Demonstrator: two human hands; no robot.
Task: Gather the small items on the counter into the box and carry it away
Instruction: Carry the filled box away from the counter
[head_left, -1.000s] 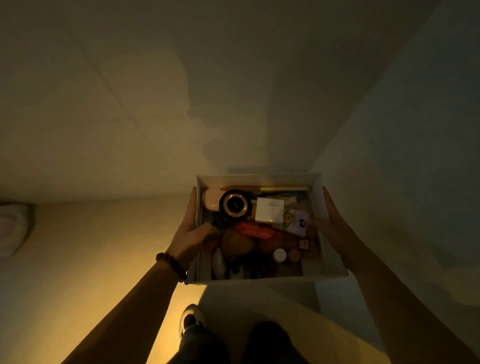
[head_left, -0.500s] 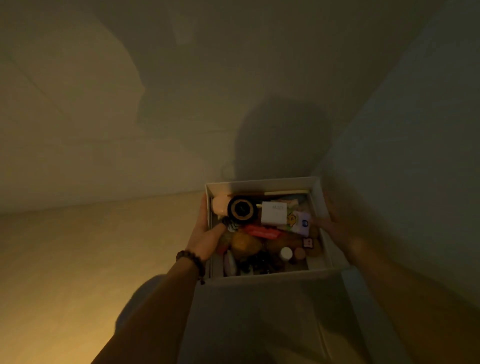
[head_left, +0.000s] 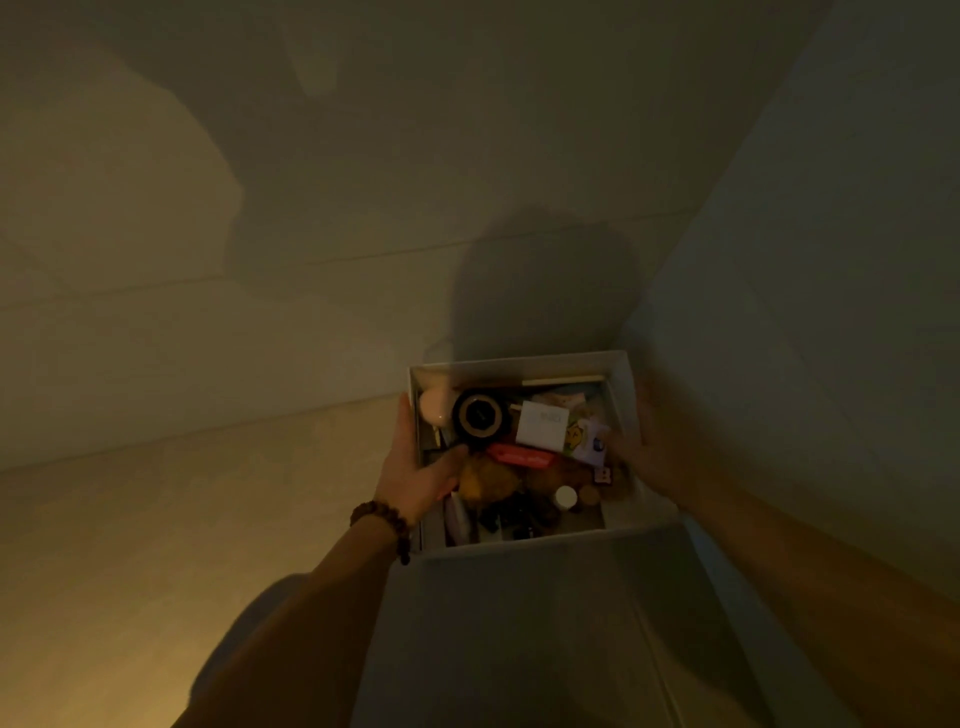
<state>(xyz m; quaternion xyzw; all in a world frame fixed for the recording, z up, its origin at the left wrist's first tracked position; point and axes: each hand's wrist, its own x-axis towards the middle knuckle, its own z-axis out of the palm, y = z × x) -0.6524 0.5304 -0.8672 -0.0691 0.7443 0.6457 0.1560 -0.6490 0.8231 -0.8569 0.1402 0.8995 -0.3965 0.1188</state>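
Head-camera view looks down in dim, yellowish light at a white open-topped box (head_left: 524, 364) held out in front of the person, off any surface, with pale floor below and a wall corner beyond it. Left hand (head_left: 415, 478) grips the box's left wall: the fingers run flat along the outside of that wall while the thumb hooks over the rim and presses inside, so the wall is pinched between them. A dark beaded bracelet (head_left: 387, 525) circles the left wrist. Right hand (head_left: 649, 452) lies against the right wall with fingers stretched forward along it and the thumb reaching in over the rim; it is blurred and in shadow, so how tightly it closes cannot be told, though it plainly bears on the box. Inside, the box is crowded with small items. A round black tin (head_left: 479, 415) sits near the far left, touching a pale pink rounded object (head_left: 434, 405) in the far left corner. Just right of the tin lies a small white carton (head_left: 541, 432), and below it a flat red packet (head_left: 522, 457). A white-capped little bottle (head_left: 565, 497) stands toward the near right, with darker things heaped near the middle that are too dim to identify.
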